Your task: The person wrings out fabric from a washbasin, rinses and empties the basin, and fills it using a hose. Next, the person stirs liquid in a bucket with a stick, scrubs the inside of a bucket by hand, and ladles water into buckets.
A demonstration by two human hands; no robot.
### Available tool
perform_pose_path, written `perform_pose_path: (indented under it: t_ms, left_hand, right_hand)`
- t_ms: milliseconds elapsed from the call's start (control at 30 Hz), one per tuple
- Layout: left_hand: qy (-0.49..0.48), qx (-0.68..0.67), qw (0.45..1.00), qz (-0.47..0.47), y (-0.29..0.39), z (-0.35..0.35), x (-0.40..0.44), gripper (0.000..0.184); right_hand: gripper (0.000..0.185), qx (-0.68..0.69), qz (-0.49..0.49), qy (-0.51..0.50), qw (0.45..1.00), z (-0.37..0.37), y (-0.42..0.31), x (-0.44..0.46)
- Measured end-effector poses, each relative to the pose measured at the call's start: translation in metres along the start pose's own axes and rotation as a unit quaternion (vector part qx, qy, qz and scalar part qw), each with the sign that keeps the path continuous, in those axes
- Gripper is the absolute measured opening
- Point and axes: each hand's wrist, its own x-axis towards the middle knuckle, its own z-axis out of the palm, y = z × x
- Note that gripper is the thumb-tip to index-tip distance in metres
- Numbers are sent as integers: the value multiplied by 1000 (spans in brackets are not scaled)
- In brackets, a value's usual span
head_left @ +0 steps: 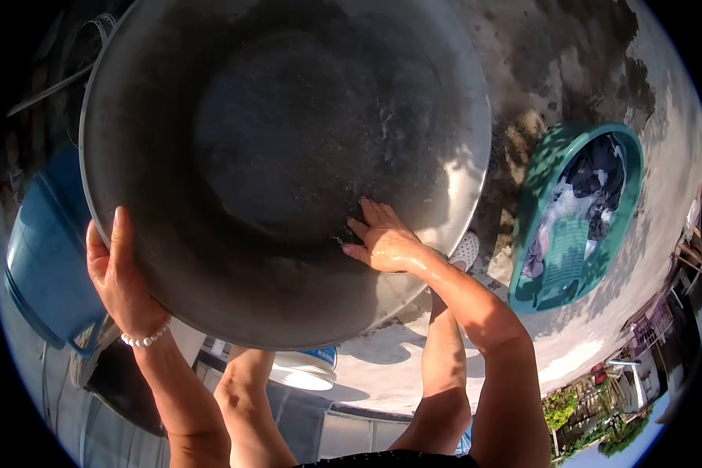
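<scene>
A large, round grey metal basin (304, 308) fills the upper middle of the view, with some water in its bottom. My left hand (121, 273), with a white beaded bracelet on its wrist, holds the basin's left rim, thumb on the inside. Inside the basin, near the lower right of its bottom, is my right hand (382, 238). Its fingers are spread and wet, with nothing held in them, and the fingertips are at the water. My right forearm passes over the rim.
At the right, a green tub (522, 234) with a ribbed washboard (565, 253) holds dark, wet cloth and suds. A blue plastic container (47, 249) stands at the left. Below the basin are a white bucket (304, 374) and my bare legs. Concrete ground is wet in patches.
</scene>
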Motion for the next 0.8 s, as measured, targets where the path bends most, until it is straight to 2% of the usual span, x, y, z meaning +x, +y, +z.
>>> perform_pose_path:
  t_ms: [67,133,200,233,300,367,400,433,467,533,567,600,633,667,700,767,800]
  left_hand:
    - [-13,42,999,2,6,2,10,24]
    - [3,55,998,11,8,4,14,25]
    - [8,77,997,12,5,0,16,27]
    - [19,82,996,14,4,-1,17,27]
    - [0,72,997,2,3,-8,28,25]
    - [-2,62,998,-12,3,-10,39,24]
    - [-1,61,998,-9,5,-7,45,24]
    - [-3,74,997,-16,8,-4,49,23]
    - [-3,86,996,-20,10,-3,52,23]
    - [-21,84,996,-19,12,-7,62,22]
    - [-33,79,996,-16,10,-8,68,23]
    - [-46,75,996,-13,10,-9,73,24]
    - [-61,55,996,-14,10,-6,76,23]
    - [-62,56,996,-20,9,-8,79,22]
    - [-60,78,995,-11,6,-11,83,23]
    - [-48,168,985,2,-12,-25,101,27]
    - [-50,212,976,12,-30,-36,116,26]
  right_hand:
    - [59,-31,-170,-111,979,-22,30,-8]
    - [53,-250,-127,-46,959,-74,81,13]
    - [52,-402,-125,90,903,-122,132,52]
    - [52,-403,-127,91,902,-126,131,52]
    - [55,-359,-116,227,898,-128,123,55]
    - [54,-276,-89,164,943,-96,104,15]
    - [57,-204,-108,120,966,-74,100,-10]
    - [59,-173,-91,123,973,-61,92,-30]
    - [69,-157,-23,175,972,-59,83,-46]
    - [76,-59,97,412,904,-59,99,-40]
    - [78,-46,81,497,863,-65,111,-28]
    - [78,-45,79,502,860,-68,119,-10]
    - [70,186,85,505,839,-69,126,9]
    - [63,405,86,479,774,-71,130,15]
    - [63,406,87,480,772,-70,129,8]
    - [44,450,85,434,776,-68,124,-13]
    - [29,394,180,422,797,-77,105,-35]
